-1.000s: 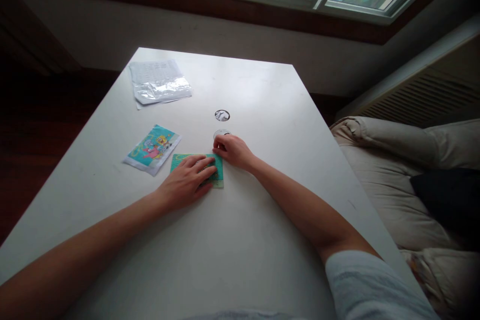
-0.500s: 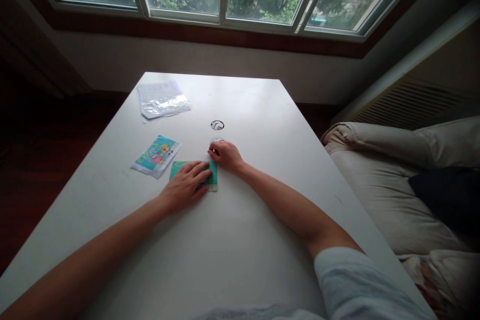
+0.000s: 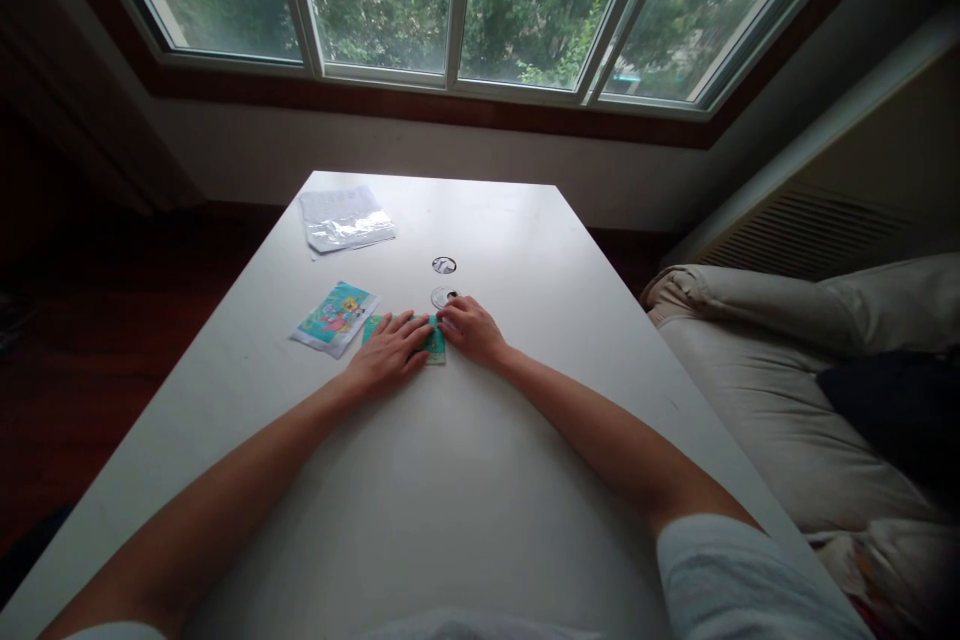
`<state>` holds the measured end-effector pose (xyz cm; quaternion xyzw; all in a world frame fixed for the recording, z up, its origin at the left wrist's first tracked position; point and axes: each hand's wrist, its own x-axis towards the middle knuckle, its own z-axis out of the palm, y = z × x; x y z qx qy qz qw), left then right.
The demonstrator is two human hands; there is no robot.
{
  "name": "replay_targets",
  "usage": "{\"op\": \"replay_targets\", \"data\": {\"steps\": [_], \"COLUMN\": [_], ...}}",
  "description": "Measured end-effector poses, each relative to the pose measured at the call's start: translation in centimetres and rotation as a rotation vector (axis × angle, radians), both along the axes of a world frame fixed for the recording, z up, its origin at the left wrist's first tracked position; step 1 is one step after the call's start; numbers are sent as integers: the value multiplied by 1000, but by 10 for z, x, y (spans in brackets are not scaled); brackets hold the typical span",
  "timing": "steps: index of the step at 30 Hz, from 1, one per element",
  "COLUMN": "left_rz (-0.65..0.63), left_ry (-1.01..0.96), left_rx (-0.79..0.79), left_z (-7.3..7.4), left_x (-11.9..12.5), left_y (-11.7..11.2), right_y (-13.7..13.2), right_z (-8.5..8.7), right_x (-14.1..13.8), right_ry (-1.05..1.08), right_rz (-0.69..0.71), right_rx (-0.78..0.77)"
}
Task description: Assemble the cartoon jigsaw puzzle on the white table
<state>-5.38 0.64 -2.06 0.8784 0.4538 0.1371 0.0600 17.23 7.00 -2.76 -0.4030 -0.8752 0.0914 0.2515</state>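
My left hand (image 3: 391, 350) lies flat on a green patterned sheet (image 3: 436, 344), fingers stretched out and covering much of it. At the sheet's right edge rests my right hand (image 3: 472, 328), its fingers curled together; what they pinch, if anything, is hidden. Just beyond those fingertips is a round, silvery-white piece (image 3: 440, 297), partly covered by the hand. A second round piece with a dark rim and black-and-white pattern (image 3: 444, 265) lies farther back. Left of the green sheet sits a packet with colourful cartoon figures on turquoise (image 3: 337, 313).
Clear plastic sleeves with printed paper (image 3: 346, 220) lie at the far left of the white table (image 3: 480, 480). A beige sofa (image 3: 720, 350) with a dark cloth (image 3: 892, 410) stands on the right. Beyond the table is a window (image 3: 390, 0).
My right hand has drawn back from the nearer round piece to the green sheet's right edge, uncovering more of that piece. My left hand stays on the sheet. The camera view has tilted up slightly.
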Motion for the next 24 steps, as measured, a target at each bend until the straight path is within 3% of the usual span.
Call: {"op": "replay_targets", "data": {"steps": [5, 11, 19, 24], "left_rz": [68, 85, 233, 267], "left_ry": [-55, -19, -14, -14], "left_rx": [52, 53, 145, 120], "left_z": [-6, -10, -6, -9], "left_x": [4, 9, 12, 7], "left_y": [4, 13, 2, -1], "right_y": [-23, -26, -33, -46], "right_z": [-3, -7, -8, -6], "right_x": [10, 6, 16, 32], "right_ry": [-118, -343, -383, -383], "right_rz": [71, 117, 121, 101], "right_rx": [3, -33, -68, -84]}}
